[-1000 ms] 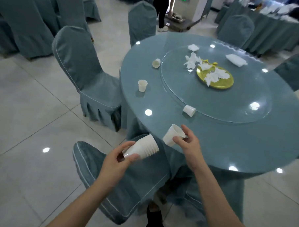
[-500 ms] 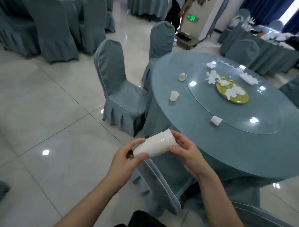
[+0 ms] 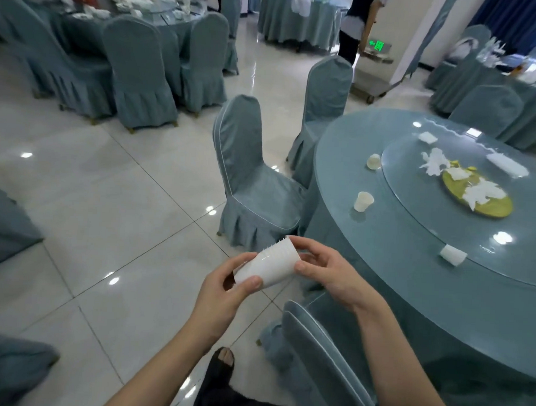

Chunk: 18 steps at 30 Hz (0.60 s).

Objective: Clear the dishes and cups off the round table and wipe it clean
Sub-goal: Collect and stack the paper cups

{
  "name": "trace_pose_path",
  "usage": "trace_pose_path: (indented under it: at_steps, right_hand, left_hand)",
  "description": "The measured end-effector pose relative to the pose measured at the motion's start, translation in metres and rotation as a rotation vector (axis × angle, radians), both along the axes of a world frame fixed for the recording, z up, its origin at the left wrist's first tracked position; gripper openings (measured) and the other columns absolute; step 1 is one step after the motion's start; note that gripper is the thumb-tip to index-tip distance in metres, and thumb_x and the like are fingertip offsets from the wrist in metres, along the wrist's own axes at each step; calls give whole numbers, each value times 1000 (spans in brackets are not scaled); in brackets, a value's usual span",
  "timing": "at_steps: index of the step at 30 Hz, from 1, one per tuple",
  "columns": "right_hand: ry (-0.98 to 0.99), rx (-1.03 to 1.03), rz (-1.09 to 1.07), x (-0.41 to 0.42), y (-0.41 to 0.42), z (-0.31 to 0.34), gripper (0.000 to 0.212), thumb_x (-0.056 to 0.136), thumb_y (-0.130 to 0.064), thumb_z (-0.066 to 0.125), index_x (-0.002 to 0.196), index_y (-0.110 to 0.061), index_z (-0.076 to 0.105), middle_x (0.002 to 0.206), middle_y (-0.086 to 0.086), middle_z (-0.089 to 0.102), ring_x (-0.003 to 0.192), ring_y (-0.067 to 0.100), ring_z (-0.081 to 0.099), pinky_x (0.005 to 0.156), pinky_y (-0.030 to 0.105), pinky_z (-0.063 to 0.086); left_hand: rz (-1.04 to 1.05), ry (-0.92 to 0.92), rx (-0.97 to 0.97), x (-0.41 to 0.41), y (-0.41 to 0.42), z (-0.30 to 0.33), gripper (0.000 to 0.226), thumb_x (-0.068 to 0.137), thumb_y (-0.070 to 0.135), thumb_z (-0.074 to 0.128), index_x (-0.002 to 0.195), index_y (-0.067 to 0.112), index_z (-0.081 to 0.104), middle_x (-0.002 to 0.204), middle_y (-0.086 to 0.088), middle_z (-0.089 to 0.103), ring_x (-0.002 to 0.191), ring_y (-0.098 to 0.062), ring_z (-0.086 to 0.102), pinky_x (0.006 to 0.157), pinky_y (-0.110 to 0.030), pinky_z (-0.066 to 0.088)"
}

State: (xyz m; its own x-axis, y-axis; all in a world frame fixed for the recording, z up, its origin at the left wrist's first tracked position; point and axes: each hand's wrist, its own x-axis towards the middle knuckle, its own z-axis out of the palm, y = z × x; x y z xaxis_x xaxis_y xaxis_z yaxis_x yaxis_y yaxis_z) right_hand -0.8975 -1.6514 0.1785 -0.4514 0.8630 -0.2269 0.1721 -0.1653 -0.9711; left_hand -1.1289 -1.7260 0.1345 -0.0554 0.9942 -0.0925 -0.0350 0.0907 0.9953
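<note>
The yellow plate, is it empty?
No, the yellow plate on the glass turntable has crumpled white napkins lying on it.

white cup stack (image 3: 267, 265), grey-blue table (image 3: 380, 269) — yellow-green plate (image 3: 487, 207)

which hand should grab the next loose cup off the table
Probably the right hand: it is on the table side, nearest the tipped cup by the glass turntable's edge. The left hand grips the cup stack at its base, away from the table.
</note>
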Motion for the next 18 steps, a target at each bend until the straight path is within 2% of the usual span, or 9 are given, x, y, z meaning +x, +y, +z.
trace_pose_path:
  at_steps: [5,8,12,14,18]
  right_hand:
    - [32,-9,54,-41,78,-5,51,94,-14,70,142,-19,55,133,0,67,119,17,65,92,25,52]
    - [65,23,14,-61,128,-10,48,97,-20,66,144,-23,54,137,-4,65,125,15,62,102,34,52]
    - [22,102,-257,-66,184,-28,28,105,-31,55,131,-26,64,125,-5,71,115,16,67,104,46,52]
    - [-10,138,-371,-58,199,-36,24,106,-29,52,124,-26,68,119,-5,73,110,16,69,100,44,54]
    - [-121,179,-567,-34,226,-58,17,103,-28,58,115,-28,71,110,-10,74,106,8,68,96,33,54]
  left_hand:
    - [15,36,-12,-44,75,6,42,80,32,77,121,30,72,118,1,72,109,-21,67,90,-37,59]
    - [53,43,-21,-62,124,12,45,77,37,78,121,31,72,118,2,71,108,-19,67,86,-31,58]
    - [22,58,-26,-65,181,8,44,77,40,77,120,32,71,116,7,71,106,-15,66,90,-36,59]
    - [-11,71,-47,-64,206,5,42,79,37,77,120,32,71,116,8,70,107,-15,66,92,-40,59]
    - [-84,80,-59,-55,260,1,35,84,28,76,118,36,71,115,10,70,103,-13,65,89,-35,58]
